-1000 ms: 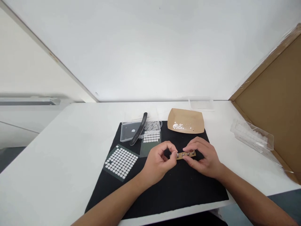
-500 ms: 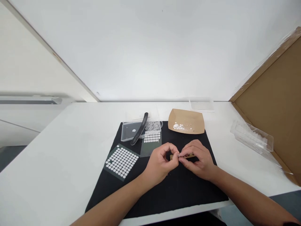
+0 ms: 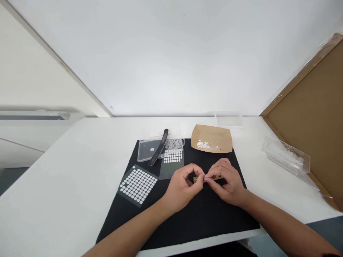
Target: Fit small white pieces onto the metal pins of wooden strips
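Over the black mat [image 3: 203,221], my left hand [image 3: 184,184] and my right hand [image 3: 226,182] meet at their fingertips. Both are pinched on something too small and covered to make out. Under and between the fingers lies a small tan strip [image 3: 218,177] with shiny bits on it, partly hidden by my hands. Behind them, a brown paper tray [image 3: 225,137] holds small white pieces [image 3: 203,144]. Left of my hands are two dark green sheets with rows of white dots, one nearer [image 3: 138,185] and one farther [image 3: 171,169].
A black curved file [image 3: 158,147] rests across an open clear case [image 3: 144,151] at the mat's back left. A clear lid [image 3: 229,119] lies behind the paper tray. At the right, clear boxes [image 3: 288,157] stand beside a large cardboard panel [image 3: 313,107].
The fingertips have shifted very slightly and still touch each other. A shiny bit beside my right fingers shows more plainly. The camera view has moved a little.
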`<state>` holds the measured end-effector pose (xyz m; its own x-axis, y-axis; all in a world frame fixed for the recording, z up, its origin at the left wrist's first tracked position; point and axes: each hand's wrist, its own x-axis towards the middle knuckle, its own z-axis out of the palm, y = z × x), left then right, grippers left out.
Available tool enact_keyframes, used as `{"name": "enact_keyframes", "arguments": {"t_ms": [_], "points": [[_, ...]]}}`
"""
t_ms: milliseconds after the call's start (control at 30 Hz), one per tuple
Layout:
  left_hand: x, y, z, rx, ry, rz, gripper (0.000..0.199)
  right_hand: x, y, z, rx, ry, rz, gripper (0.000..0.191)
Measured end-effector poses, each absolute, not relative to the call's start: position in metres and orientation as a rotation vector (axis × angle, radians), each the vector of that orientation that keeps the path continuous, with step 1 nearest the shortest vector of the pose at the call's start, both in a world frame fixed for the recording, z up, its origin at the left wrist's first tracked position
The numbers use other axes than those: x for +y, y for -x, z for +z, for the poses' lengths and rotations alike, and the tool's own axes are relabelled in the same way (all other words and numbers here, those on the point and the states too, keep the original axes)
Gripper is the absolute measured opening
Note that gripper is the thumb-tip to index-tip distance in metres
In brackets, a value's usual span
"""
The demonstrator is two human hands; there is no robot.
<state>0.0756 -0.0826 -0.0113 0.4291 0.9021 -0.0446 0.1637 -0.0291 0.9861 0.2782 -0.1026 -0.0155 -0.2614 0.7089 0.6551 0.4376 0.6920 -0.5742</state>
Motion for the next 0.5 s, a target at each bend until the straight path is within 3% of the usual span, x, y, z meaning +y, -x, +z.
{"name": "enact_keyframes", "arguments": {"t_ms": [233,500], "points": [[-0.052,-0.049,0.002,0.579,-2.033,0.806,0.009,-0.104,-0.278,-0.011,-1.955,0.814,0.292,0.012],[-0.026,-0.026,-0.004,0.508,-2.256,0.572,0.019,-0.103,-0.283,-0.013,-2.016,0.914,0.201,0.011]]}}
